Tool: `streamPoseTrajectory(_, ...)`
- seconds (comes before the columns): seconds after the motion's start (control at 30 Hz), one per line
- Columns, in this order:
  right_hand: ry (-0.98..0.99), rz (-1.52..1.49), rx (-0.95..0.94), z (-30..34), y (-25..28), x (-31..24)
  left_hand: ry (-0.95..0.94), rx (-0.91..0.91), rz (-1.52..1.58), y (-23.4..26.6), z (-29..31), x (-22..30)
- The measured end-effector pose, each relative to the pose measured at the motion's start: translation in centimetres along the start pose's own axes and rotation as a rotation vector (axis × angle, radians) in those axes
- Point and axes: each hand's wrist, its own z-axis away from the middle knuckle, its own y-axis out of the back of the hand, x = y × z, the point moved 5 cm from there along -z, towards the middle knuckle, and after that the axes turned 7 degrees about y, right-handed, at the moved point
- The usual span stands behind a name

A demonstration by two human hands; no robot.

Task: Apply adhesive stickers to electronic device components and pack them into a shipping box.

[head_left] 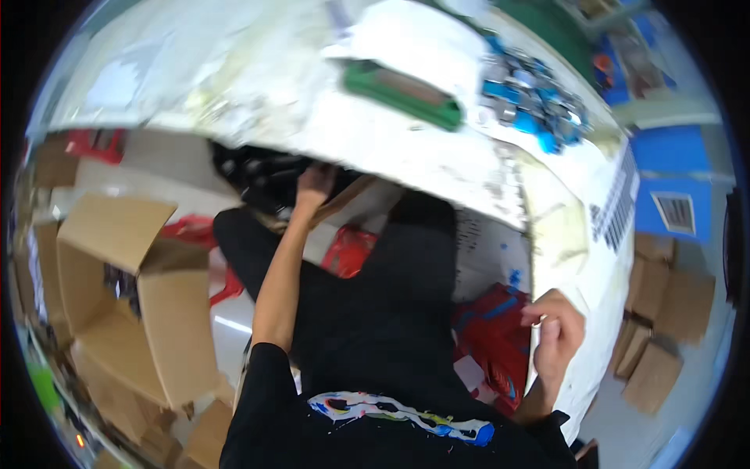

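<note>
My left hand (315, 184) reaches under the front edge of the white-covered table, down into a cardboard box of black parts (269, 178). Its fingertips are lost among the dark parts, so I cannot see whether it grips one. On the other side, my right hand (561, 332) is raised beside the table's right-hand section, thumb and fingers curled together. Whatever may be between those fingers is too small and blurred to name. Below it, near my leg, lies a red bag (496, 344).
On the table (258, 86) lie a green tray-like holder (402, 95), a white sheet (418, 39) and a pile of blue and silver parts (531, 94). An open carton (183, 336) stands at my left. Blue boxes (672, 195) and small cartons (664, 297) are stacked at right.
</note>
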Motion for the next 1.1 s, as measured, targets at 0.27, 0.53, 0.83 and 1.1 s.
streamPoseTrajectory(0.27, -0.322, 0.597, 0.525, 0.1, 14.0, 9.2, -0.605, 0.183, 0.02, -6.7, -3.3, 2.1)
streamPoseTrajectory(0.53, -0.288, 0.56, 0.14, -2.9, 17.2, 17.7, -0.358, 0.233, 0.255, -0.6, -3.2, -4.5)
streamPoseTrajectory(0.83, -0.241, 0.541, 0.021, -2.9, 16.3, 18.9, 0.045, 0.428, 0.393, 4.7, 10.5, -11.7)
streamPoseTrajectory(1.1, -0.331, 0.576, -0.07, -3.3, 19.1, 21.2, 0.196, 0.544, 0.469, 8.3, 6.7, -7.1)
